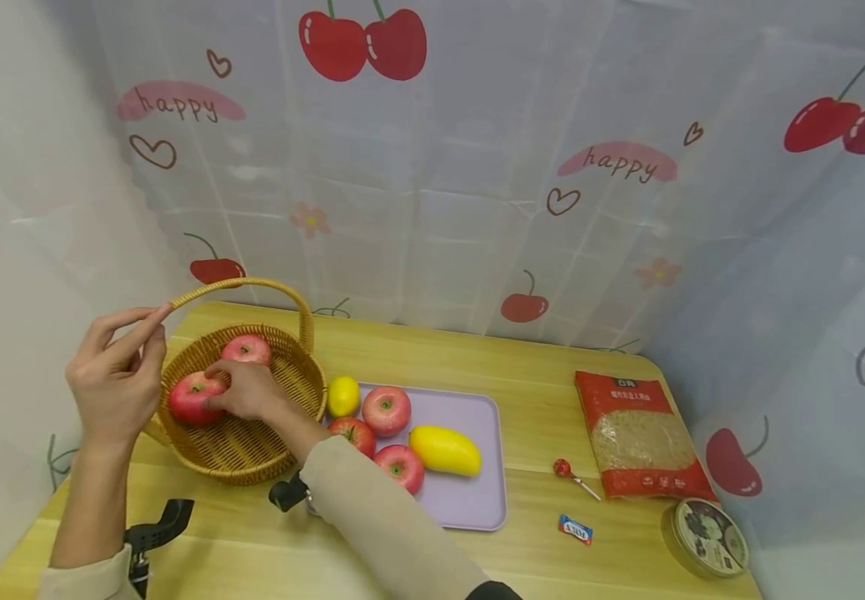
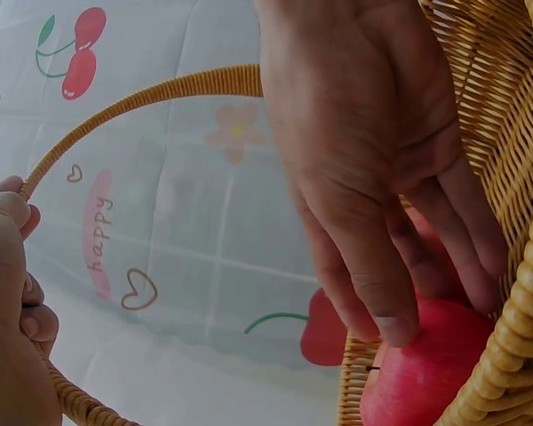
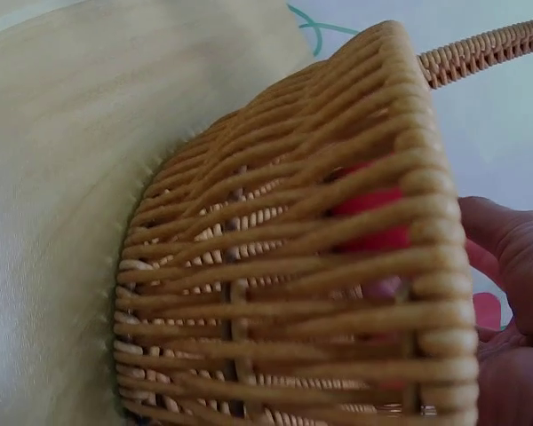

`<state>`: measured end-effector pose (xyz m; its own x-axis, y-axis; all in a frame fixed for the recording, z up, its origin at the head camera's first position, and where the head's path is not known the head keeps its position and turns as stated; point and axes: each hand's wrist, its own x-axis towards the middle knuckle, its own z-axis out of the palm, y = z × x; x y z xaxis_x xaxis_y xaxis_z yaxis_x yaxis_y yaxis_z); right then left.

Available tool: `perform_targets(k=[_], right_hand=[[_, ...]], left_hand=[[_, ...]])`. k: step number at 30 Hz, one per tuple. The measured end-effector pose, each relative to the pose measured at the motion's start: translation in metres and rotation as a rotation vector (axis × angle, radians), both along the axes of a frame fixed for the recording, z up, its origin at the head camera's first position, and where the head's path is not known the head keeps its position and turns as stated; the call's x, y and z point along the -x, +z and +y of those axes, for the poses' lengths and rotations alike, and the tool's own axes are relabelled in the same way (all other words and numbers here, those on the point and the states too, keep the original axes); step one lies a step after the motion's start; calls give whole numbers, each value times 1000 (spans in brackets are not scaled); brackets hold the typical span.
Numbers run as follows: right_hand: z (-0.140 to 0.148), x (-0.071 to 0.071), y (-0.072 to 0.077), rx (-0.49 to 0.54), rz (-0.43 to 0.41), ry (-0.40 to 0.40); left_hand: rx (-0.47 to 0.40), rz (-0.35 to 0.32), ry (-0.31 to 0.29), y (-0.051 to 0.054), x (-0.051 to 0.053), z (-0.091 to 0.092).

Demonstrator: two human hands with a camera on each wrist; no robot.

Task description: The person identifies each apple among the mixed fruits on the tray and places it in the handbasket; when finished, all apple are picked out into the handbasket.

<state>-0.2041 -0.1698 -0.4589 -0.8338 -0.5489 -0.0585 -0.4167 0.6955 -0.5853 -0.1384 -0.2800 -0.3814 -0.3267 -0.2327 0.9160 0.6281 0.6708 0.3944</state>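
A wicker basket (image 1: 293, 375) stands at the left of the table, its arched handle (image 1: 282, 287) upright. My left hand (image 1: 117, 375) pinches the handle on its left side, as the left wrist view also shows on the handle (image 2: 151, 93). Inside the basket my right hand (image 1: 247, 390) has its fingers and thumb on a red apple (image 1: 191, 400); the left wrist view shows the hand (image 2: 364, 151) over the apple (image 2: 435, 364). Another apple (image 1: 247, 348) lies behind it in the basket. In the right wrist view the basket wall (image 3: 293, 302) partly hides the right hand (image 3: 515, 293).
Right of the basket, a lilac tray (image 1: 477, 504) holds several apples and red fruits, a yellow mango (image 1: 445, 451) and a lemon (image 1: 343, 397). Farther right lie a lollipop (image 1: 562, 467), a small blue candy (image 1: 576, 528), a red food bag (image 1: 642, 437) and a round tin (image 1: 708, 537).
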Motion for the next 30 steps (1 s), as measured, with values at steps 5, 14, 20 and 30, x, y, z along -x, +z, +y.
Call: perform_targets(k=[5, 14, 20, 30], right_hand=[[7, 4, 2, 26, 34, 72], [22, 7, 13, 24, 7, 182], [34, 3, 30, 22, -38, 240], [74, -5, 57, 55, 10, 336]], left_hand=[[3, -2, 2, 1, 0, 1], [-3, -8, 8, 1, 0, 1], [-3, -8, 8, 3, -2, 3], [-17, 7, -6, 8, -5, 8]])
